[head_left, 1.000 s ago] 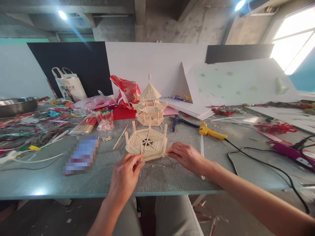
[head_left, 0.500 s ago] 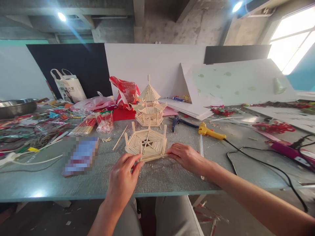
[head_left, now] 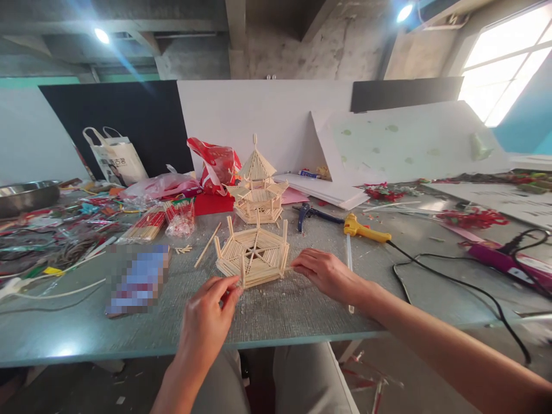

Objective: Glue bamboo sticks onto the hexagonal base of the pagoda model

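A hexagonal platform of thin wooden sticks (head_left: 254, 256) lies in front of me, with short posts standing at its corners. My left hand (head_left: 211, 307) is closed in a pinch beside the front-left post, its fingertips very close to it. Whether anything is between those fingers I cannot tell. To the right of the platform, my right hand (head_left: 325, 273) is also pinched, fingertips by the right front corner; what it holds, if anything, is too small to name. Behind the platform stands a tiered stick pagoda (head_left: 257, 187) with a pointed roof.
A yellow and blue glue gun (head_left: 366, 230) lies right of the pagoda, its black cord running right. A glue stick (head_left: 349, 276) rests near my right forearm. Bundled sticks (head_left: 144, 223), a loose stick (head_left: 207, 244) and a blurred flat object (head_left: 138, 279) are at left.
My left hand has drawn slightly left and back from the front-left post. The right hand stays near the right corner. The whole view has shifted a little.
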